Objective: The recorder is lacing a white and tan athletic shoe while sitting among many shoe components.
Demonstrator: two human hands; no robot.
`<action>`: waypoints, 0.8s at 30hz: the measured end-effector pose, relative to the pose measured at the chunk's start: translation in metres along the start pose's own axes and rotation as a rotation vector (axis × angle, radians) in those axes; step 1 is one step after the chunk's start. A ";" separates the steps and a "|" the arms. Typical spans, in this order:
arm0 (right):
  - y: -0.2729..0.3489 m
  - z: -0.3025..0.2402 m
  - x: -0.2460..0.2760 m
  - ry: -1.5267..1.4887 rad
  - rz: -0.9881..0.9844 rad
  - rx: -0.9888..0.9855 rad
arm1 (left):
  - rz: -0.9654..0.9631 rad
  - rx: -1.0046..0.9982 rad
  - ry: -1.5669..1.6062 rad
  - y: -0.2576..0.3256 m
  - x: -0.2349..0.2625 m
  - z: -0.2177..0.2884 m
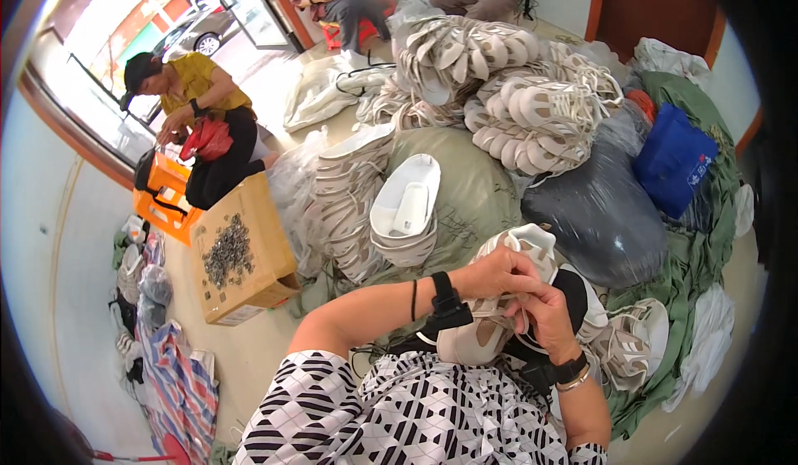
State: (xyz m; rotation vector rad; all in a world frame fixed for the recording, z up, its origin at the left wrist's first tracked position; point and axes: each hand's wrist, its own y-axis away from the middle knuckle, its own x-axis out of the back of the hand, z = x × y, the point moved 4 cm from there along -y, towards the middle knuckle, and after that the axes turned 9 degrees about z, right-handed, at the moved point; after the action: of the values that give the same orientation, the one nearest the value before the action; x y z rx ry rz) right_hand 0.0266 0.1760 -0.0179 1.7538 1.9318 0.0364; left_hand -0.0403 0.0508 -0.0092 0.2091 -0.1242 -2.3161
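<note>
A beige and white sneaker point(472, 342) rests in my lap, its toe toward me and its pale collar pointing away. Over its lacing, my left hand point(509, 274) and my right hand point(544, 315) meet with thumbs and fingers pinched together. A pale shoelace runs between the fingertips, though the fingers partly cover it. Black bands with small dark devices circle both wrists. Beside my right forearm lies another beige sneaker point(628, 349) with white stripes. Just beyond my hands, a stack of shoe uppers with a white sole-shaped piece point(409, 203) leans on a green sack point(465, 174).
A cardboard box point(278, 241) at left bears small metal pieces point(229, 253). Shoe uppers pile point(465, 49) beyond the sack; a black plastic bag point(594, 216) and blue bag point(675, 162) sit right. A person in yellow point(204, 87) sits by the doorway; two more sit at the back.
</note>
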 end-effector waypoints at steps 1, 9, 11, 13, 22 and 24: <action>0.000 0.001 0.000 0.006 -0.010 -0.005 | 0.012 -0.002 0.003 -0.001 0.000 -0.004; 0.079 -0.117 -0.028 0.049 -0.054 0.619 | -0.087 -0.185 -0.205 0.001 -0.012 0.002; 0.102 -0.139 -0.024 -0.093 -0.123 0.801 | -0.114 -0.046 -0.219 -0.004 -0.018 0.005; 0.099 -0.139 -0.019 0.245 0.195 0.762 | 0.019 -0.105 0.010 -0.002 -0.002 -0.012; 0.065 -0.159 -0.022 0.151 -0.088 0.598 | -0.059 -0.053 -0.070 0.013 0.003 0.034; 0.062 -0.156 -0.037 0.100 -0.144 0.597 | -0.207 0.032 -0.015 0.015 -0.015 0.057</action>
State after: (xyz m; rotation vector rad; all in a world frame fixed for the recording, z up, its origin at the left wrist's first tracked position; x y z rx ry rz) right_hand 0.0234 0.2020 0.1523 1.9889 2.2956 -0.5682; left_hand -0.0297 0.0529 0.0509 0.2306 -0.1537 -2.5235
